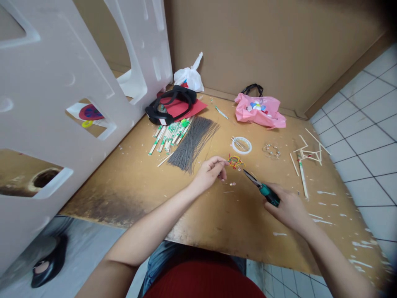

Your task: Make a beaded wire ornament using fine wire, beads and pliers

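My left hand (211, 171) pinches the near edge of a small tangle of yellow, red and green wire (235, 161) just above the table. The fingers partly cover that edge. In my right hand (287, 207) are long-nose pliers (259, 185) with green handles, their dark jaws pointing up and left toward the tangle, a little apart from it. Small round beads (232, 184) lie on the wood below the tangle. Beyond it sits a white ring (241, 145) with thin metal pieces across it, and to the right lies a loop of wire with beads (271, 151).
Grey wires (194, 142) lie in a spread bundle beside green-and-white wrapped sticks (169, 136). A black headset strap (172, 105) rests on red paper (198, 108). At the back is a pink bag (260, 116); bare joined sticks (310, 154) lie right. A white plastic panel (93, 62) stands left.
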`<state>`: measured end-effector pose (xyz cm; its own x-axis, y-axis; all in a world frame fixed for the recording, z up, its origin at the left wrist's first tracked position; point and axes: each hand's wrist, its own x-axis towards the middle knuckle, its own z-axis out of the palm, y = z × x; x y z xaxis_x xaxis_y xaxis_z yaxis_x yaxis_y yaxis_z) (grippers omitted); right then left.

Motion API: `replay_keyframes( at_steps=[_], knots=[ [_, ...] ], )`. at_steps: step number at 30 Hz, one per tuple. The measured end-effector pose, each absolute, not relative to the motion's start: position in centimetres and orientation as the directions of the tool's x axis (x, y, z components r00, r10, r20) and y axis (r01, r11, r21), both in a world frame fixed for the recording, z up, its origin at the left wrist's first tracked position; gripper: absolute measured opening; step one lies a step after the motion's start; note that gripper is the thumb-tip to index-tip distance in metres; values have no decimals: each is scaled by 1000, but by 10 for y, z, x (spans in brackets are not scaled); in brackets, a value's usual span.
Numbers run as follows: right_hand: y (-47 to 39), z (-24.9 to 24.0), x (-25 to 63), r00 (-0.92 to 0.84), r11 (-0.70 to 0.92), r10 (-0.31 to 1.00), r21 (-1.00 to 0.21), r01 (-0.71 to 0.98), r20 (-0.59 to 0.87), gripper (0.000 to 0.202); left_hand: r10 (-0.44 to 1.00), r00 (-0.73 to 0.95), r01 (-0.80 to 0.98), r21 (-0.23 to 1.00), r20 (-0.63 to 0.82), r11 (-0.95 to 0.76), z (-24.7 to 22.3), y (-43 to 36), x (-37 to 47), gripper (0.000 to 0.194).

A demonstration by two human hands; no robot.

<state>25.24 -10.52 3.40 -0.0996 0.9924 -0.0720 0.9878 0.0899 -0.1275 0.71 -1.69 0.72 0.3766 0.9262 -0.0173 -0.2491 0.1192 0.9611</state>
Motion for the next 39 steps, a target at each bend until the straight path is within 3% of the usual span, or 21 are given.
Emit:
replay_keyframes(
  at_steps=[9,12,14,18,20,25,31,39],
  knots=[
    [-103,49,246,-109,103,993,-126,987,-37,49,926,375,-222,967,-32,124,6,-18,9,21],
    [-100,50,248,-53,41,996,-160,986,-73,49,937,349,-228,969,-13,98,8,-18,8,23],
    [-97,49,252,-16,-13,995,-274,962,-103,43,940,342,-228,970,-7,90,8,-18,8,24],
    [-92,50,250,-7,-75,994,-723,687,-111,23,935,354,-184,979,-11,81,5,-20,10,23],
    [-90,54,240,-11,-69,996,-816,575,-92,24,938,345,-143,989,4,48,3,-21,11,24],
    [-78,59,200,-131,90,991,-827,554,20,37,945,322,-58,998,53,-36,-4,-23,14,25],
    [-66,53,174,-119,93,992,-818,568,30,28,948,290,43,988,129,-148,-17,-25,17,22],
    [-71,56,181,-113,84,993,-919,384,43,26,868,493,-176,984,53,40,0,-21,12,22]
  ],
)
